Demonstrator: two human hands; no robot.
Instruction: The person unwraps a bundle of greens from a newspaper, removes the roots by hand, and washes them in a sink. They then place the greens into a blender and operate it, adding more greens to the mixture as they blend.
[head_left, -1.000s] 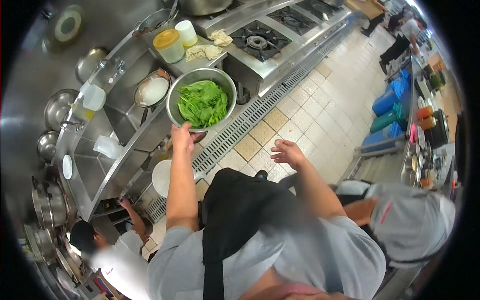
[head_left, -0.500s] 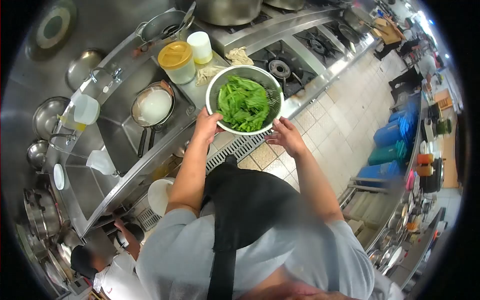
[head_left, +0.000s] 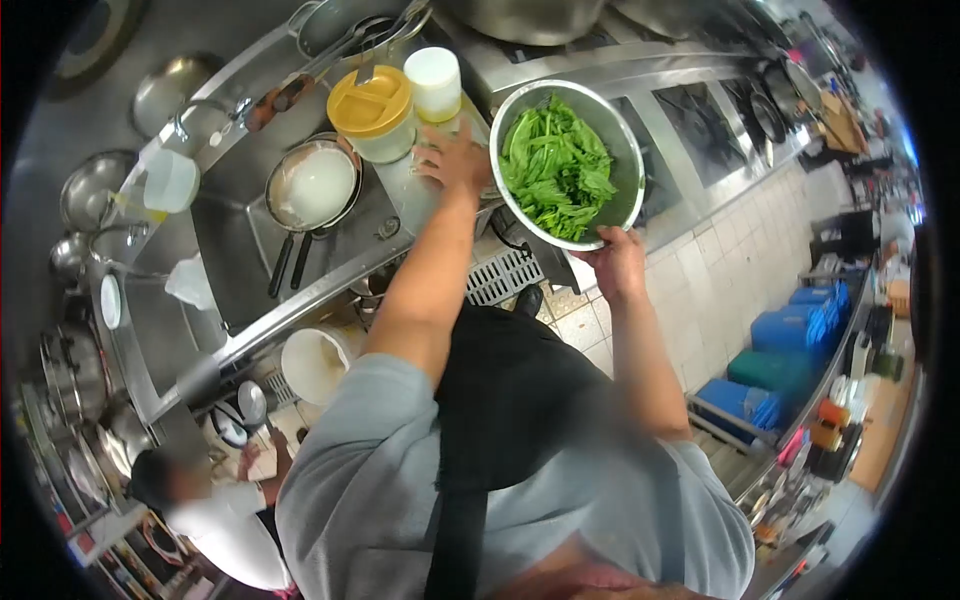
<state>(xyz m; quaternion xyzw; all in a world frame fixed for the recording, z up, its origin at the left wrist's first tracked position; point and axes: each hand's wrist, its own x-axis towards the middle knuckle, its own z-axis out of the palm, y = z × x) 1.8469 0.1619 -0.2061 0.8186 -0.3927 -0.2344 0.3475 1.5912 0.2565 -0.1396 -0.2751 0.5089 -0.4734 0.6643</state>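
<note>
The metal bowl (head_left: 624, 150) sits in the upper middle of the frame, round with no long axis of its own, its mouth toward the camera; the leafy greens (head_left: 558, 165) inside lie heaped, the heap a little longer from top to bottom of the frame than across. The right hand (head_left: 615, 260) holds it alone, gripping the lower right of the rim with the thumb uppermost; its other fingers are mostly hidden beneath. So the bowl lies up and to the left of the right hand, which is the nearer one. The left hand (head_left: 455, 160) is off the bowl, just left of its rim in the frame, its fingers spread wide and pointing toward the upper left, away from the greens. It is over the bench (head_left: 405, 195), near the yellow-lidded container (head_left: 370, 100) and the white container (head_left: 432, 82); whether it touches either of them or the surface, I cannot tell. Farther left, pans (head_left: 315, 185) lie in the sink (head_left: 225, 235), and to the right of the bowl runs the stove (head_left: 690, 115).
</note>
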